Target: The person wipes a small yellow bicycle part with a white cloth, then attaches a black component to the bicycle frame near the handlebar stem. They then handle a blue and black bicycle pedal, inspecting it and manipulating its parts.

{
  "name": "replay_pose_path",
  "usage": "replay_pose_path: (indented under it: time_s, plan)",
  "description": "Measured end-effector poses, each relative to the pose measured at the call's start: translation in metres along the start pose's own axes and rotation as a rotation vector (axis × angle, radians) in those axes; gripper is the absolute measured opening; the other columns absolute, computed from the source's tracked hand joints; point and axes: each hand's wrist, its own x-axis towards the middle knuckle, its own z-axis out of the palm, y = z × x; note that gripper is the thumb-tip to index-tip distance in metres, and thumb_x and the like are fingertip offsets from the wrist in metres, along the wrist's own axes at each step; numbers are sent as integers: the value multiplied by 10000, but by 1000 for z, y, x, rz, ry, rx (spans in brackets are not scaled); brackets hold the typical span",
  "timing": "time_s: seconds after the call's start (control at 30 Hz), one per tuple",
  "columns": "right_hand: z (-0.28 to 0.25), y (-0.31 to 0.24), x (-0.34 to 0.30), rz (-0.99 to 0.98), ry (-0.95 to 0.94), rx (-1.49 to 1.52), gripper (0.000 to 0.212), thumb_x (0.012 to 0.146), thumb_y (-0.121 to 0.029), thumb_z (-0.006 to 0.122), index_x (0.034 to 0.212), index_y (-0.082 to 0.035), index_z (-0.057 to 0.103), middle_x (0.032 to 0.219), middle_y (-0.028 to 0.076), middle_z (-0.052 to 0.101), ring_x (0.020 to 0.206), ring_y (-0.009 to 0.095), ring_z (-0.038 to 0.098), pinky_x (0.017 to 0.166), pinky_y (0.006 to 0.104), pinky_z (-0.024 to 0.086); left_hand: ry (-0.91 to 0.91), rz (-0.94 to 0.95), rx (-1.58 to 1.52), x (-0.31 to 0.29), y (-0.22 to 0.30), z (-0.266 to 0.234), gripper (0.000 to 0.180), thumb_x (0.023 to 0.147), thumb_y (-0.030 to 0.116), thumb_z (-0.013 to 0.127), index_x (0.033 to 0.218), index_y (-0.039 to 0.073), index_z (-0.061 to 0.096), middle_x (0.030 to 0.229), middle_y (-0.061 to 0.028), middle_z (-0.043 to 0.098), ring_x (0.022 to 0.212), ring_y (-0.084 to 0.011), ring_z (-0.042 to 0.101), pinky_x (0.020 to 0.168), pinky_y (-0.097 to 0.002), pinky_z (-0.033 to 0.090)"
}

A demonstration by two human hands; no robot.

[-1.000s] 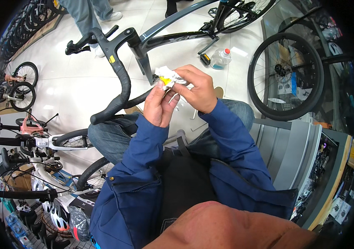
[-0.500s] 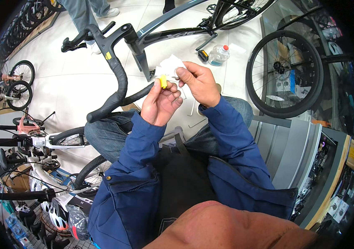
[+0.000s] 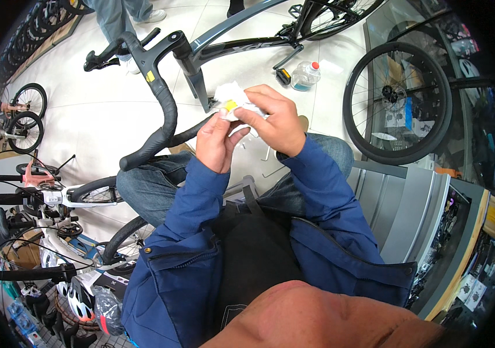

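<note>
My left hand [image 3: 214, 145] is closed in a pinch at a small yellow block-like piece [image 3: 230, 105]; its exact kind does not show. Crumpled white tissue [image 3: 228, 91] lies around and behind this piece. From the other side my right hand [image 3: 280, 122] grips the tissue, its thumb pressing close to the yellow piece. Both hands meet just beyond my knees, beside the lower end of a fork [image 3: 197, 90] with no wheel in it. That fork belongs to a dark road bike frame [image 3: 233, 52] with black drop handlebars [image 3: 163, 95].
A bottle with a red cap [image 3: 305, 77] stands on the floor near a pedal [image 3: 283, 76]. To the right, a loose wheel [image 3: 397, 156] leans by a glass case. Hex keys [image 3: 273, 170] lie below my hands. Parked bikes [image 3: 56, 197] crowd the left; another person's legs [image 3: 111, 26] are beyond the handlebars.
My right hand has brought the tissue down and left onto the yellow piece, which is now partly wrapped. My left fingers have closed in more around it.
</note>
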Motion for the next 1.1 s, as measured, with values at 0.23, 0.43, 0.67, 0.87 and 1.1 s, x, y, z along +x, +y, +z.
replay_pose_path:
  time_s: [0.23,0.43,0.67,0.87,1.1]
  plan:
    - [2,2,2,-136,-78,-223,289,862,-115,780,1110,17,714,1054,148,684,947,324,668,795,373,561,99,15,232,-3,-4,0,373,1102,282,536,1276,-26,654,1166,-100,699,1059,-165,678,878,-318,609]
    - [11,7,0,-194,58,-298,262,841,-112,788,1060,7,709,1019,146,686,932,327,654,769,393,552,53,-35,157,-1,3,3,390,1116,283,465,1321,-15,610,1203,-98,687,1079,-187,680,900,-339,613]
    - [13,7,1,-226,35,-295,284,817,-61,783,1080,14,708,1036,146,696,964,328,664,810,389,568,70,45,397,5,9,-5,272,1091,250,553,1157,2,640,1001,-56,679,899,-129,666,850,-313,609]
    - [10,6,2,-192,-44,-180,307,801,-37,787,1095,9,708,1040,145,699,950,315,672,804,374,572,-14,9,147,4,8,-18,191,1090,216,558,1086,32,606,952,-41,660,843,-106,647,847,-323,613]
    - [1,4,1,-188,-35,-156,268,805,-68,812,1058,-34,732,966,101,712,881,286,687,753,348,560,-100,-13,40,3,9,-16,196,1094,247,553,1115,55,588,997,-63,671,859,-132,647,881,-362,602]
